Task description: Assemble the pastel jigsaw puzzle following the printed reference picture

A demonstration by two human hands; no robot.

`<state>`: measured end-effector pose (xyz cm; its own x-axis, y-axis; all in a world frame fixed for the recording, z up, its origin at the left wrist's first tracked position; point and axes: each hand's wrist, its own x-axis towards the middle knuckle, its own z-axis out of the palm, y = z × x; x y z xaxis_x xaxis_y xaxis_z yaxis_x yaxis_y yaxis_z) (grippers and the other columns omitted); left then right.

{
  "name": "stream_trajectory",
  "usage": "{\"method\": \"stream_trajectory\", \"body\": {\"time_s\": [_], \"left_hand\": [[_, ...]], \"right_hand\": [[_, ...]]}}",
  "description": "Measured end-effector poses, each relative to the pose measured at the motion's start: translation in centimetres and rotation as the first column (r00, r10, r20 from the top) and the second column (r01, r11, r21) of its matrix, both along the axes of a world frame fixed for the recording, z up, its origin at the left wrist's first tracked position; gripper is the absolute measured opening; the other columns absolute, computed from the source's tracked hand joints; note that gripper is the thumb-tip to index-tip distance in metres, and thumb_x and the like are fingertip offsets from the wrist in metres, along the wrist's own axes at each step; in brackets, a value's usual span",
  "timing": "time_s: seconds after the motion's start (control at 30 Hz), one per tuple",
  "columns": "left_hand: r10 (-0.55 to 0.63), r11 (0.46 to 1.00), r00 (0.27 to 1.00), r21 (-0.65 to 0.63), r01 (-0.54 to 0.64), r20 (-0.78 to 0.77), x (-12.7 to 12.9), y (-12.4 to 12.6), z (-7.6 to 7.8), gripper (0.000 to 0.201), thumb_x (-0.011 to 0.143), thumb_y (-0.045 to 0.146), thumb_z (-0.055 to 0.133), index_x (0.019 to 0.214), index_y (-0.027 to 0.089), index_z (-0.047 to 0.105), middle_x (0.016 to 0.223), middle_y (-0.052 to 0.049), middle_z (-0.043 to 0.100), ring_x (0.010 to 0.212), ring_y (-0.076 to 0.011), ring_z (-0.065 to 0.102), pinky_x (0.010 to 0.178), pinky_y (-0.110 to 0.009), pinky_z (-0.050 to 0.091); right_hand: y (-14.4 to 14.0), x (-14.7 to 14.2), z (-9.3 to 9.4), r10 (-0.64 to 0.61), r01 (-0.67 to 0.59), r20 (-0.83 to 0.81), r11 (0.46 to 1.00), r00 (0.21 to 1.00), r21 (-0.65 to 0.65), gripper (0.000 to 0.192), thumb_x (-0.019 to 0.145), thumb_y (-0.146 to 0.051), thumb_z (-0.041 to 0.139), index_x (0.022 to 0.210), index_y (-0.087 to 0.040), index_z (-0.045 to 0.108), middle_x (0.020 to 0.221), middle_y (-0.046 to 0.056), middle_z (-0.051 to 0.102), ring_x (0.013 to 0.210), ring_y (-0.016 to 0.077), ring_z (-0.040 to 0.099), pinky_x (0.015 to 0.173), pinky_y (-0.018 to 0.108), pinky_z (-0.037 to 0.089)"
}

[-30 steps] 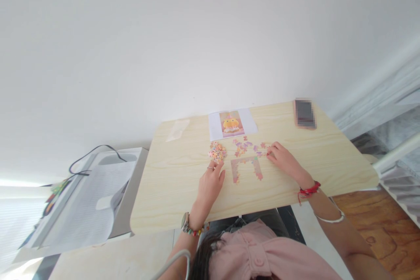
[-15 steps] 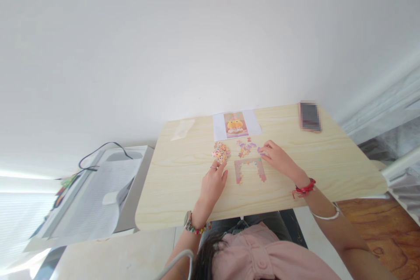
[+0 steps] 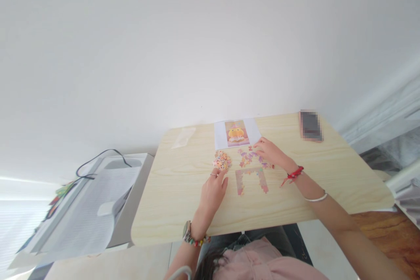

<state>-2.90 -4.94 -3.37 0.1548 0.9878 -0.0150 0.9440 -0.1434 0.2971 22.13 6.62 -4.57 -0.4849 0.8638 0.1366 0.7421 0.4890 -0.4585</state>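
Fingertips (image 3: 256,145) of the right hand (image 3: 271,152) bend down among loose jigsaw pieces (image 3: 249,156); whether they pinch one, I cannot tell. The left hand (image 3: 213,190), thumb apart from its fingers, reaches the near edge of a piece heap (image 3: 222,160). Between them lies a three-sided puzzle border (image 3: 252,171), gap facing the person. Wood-grain tabletop (image 3: 177,192) spreads broadly either side, its far edge along a white wall (image 3: 210,43), a pumpkin picture sheet (image 3: 236,134) near it

Prob. a home rm, wood-grain table (image 3: 177,192) w/ jigsaw pcs (image 3: 222,160), plain white wall (image 3: 197,43) on far side, white unit (image 3: 131,201) w/ paper (image 3: 88,201) & cord (image 3: 113,150) at left, wood-look flr (image 3: 393,232) near right
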Motion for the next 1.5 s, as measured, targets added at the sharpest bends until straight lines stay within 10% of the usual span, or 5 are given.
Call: {"method": "stream_trajectory", "body": {"time_s": [0.73, 0.97, 1.27, 1.5], "left_hand": [[0.005, 1.000, 1.000, -0.031, -0.004, 0.010, 0.5, 0.0, 0.4, 0.030, 0.086, 0.025, 0.039, 0.113, 0.023, 0.051, 0.104, -0.006, 0.054, 0.080, -0.0135, 0.058, 0.066, -0.023, 0.046], [-0.002, 1.000, 0.999, -0.008, 0.003, 0.032, 0.2, -0.9, 0.3, 0.031, 0.087, 0.026, 0.038, 0.116, 0.023, 0.049, 0.105, -0.006, 0.053, 0.079, -0.0131, 0.057, 0.066, -0.023, 0.045], [-0.056, 0.997, 0.998, -0.047, 0.056, 0.020, 0.8, -1.7, 0.3, 0.031, 0.087, 0.027, 0.037, 0.115, 0.021, 0.050, 0.102, -0.007, 0.052, 0.081, -0.0147, 0.057, 0.065, -0.024, 0.045], [-0.117, 0.990, 0.993, -0.081, 0.117, 0.009, 2.0, -2.5, 0.2, 0.030, 0.087, 0.027, 0.037, 0.114, 0.024, 0.050, 0.102, -0.005, 0.052, 0.081, -0.0137, 0.057, 0.064, -0.022, 0.044]], "right_hand": [[1.3, -1.8, 0.3, -0.031, 0.035, 0.107, 0.999, 0.994, -0.038, 0.007, 0.078, -0.020, 0.053, 0.080, -0.016, 0.058, 0.090, 0.006, 0.051, 0.080, 0.0162, 0.053, 0.074, 0.027, 0.040], [-4.9, -2.1, 2.5, 0.105, -0.104, 0.054, 0.994, 0.993, -0.018, 0.011, 0.081, -0.028, 0.051, 0.083, -0.018, 0.057, 0.089, 0.006, 0.052, 0.085, 0.0185, 0.051, 0.075, 0.031, 0.040], [-11.9, -2.2, 0.7, 0.307, -0.300, 0.196, 0.952, 0.931, -0.067, 0.010, 0.082, -0.020, 0.048, 0.085, -0.019, 0.058, 0.091, 0.008, 0.055, 0.088, 0.0202, 0.050, 0.074, 0.034, 0.038], [-13.4, -2.1, 0.9, 0.082, -0.081, 0.158, 0.997, 0.984, -0.013, 0.019, 0.078, -0.034, 0.056, 0.088, -0.017, 0.056, 0.091, 0.008, 0.055, 0.088, 0.0203, 0.051, 0.076, 0.033, 0.038]]}}
